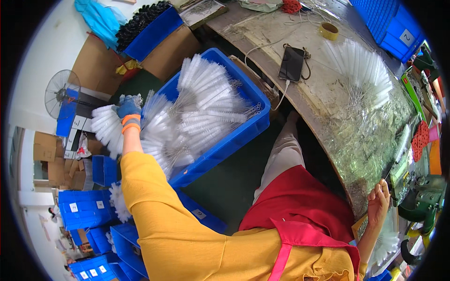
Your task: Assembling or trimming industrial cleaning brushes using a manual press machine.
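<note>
From the head view I see my left hand (127, 108), in a blue glove with an orange cuff, stretched out to my left and closed around a bunch of white bristle tube brushes with twisted wire handles (107, 125), held at the near-left corner of the big blue plastic crate (243, 133). That crate sits on the floor beside my knee and is heaped with more of the same white brushes (206, 107), lying mostly crosswise with their wire loops toward the counter. My right hand (378, 206) is bare and rests with its fingers curled over the near edge of the curved, worn counter (328, 98); it grips nothing that I can make out beyond the edge itself. On the counter lies a fanned spread of white brushes (363, 75), well apart from my right hand, with a black phone on a cable (291, 63) and a yellowish roll of tape (329, 31) further off. Smaller blue bins (86, 208) stand stacked on the floor at my lower left.
</note>
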Demonstrator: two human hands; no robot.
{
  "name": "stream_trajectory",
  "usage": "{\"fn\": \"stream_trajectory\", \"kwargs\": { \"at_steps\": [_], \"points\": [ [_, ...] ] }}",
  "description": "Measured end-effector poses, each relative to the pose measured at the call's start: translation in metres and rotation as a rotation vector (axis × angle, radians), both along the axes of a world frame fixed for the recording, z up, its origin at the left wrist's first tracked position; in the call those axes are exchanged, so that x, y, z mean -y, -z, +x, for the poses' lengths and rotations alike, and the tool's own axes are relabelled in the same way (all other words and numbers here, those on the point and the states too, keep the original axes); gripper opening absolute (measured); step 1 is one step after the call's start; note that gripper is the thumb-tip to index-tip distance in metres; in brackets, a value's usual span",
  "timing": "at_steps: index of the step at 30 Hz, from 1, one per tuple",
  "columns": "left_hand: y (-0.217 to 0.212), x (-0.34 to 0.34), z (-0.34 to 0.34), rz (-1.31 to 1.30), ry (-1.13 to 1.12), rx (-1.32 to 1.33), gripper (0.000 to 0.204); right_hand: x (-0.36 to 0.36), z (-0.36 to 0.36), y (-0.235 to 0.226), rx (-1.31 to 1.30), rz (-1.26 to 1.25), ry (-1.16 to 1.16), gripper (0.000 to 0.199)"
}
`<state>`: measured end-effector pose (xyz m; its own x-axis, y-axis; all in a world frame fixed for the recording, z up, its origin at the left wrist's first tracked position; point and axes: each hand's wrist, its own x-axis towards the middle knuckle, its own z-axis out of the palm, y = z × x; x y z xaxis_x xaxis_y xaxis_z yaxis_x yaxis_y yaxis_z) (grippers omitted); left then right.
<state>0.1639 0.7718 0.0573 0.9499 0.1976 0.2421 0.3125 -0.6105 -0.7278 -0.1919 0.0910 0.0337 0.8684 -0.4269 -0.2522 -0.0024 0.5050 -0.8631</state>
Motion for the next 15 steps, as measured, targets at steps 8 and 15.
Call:
{"fn": "stream_trajectory", "kwargs": {
  "at_steps": [8, 15],
  "points": [
    [0.125, 0.006, 0.002, -0.683, -0.145, -0.3, 0.052, -0.016, 0.016, -0.008, -0.004, -0.305, 0.135, 0.018],
    [0.061, 0.027, 0.008, -0.713, 0.128, -0.417, 0.055, -0.013, 0.038, -0.014, -0.061, -0.515, 0.264, 0.028]
  ]
}}
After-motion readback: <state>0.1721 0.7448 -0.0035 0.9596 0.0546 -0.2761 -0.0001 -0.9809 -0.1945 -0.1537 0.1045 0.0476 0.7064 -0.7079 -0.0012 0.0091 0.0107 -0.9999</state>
